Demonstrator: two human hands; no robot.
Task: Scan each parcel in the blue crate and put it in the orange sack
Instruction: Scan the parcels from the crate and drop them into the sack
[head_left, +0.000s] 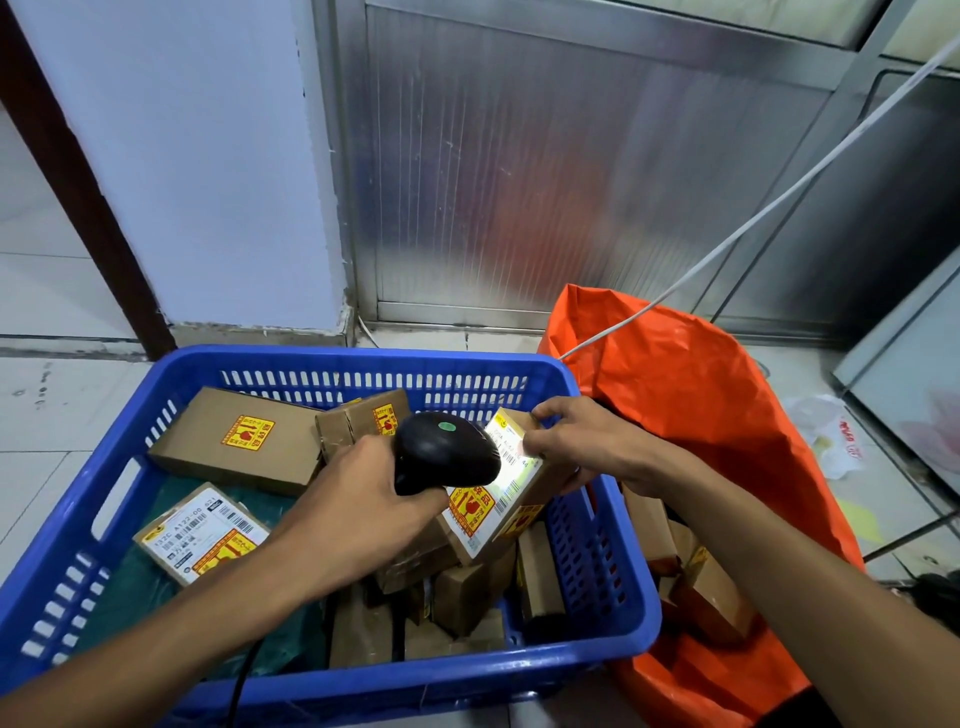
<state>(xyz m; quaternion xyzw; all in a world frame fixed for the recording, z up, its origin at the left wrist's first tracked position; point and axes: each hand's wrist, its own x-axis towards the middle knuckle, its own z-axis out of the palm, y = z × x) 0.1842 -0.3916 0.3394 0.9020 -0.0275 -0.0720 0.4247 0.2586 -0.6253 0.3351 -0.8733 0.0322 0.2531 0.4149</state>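
My left hand (363, 499) grips a black barcode scanner (444, 452) with a green dot on top, its head pointed at a cardboard parcel (511, 499). My right hand (587, 441) holds that parcel by its far end above the right side of the blue crate (363, 364). The parcel's white label and yellow-red fragile sticker face up, and the label glows under the scanner light. Several more cardboard parcels (244, 441) lie in the crate. The orange sack (691, 395) stands open right of the crate, with brown parcels (711, 592) inside.
A white cable (779, 197) runs from the upper right down towards the sack. A metal panel wall (571, 182) and a white pillar (208, 182) stand behind. A white plastic bag (836, 436) lies on the tiled floor at right.
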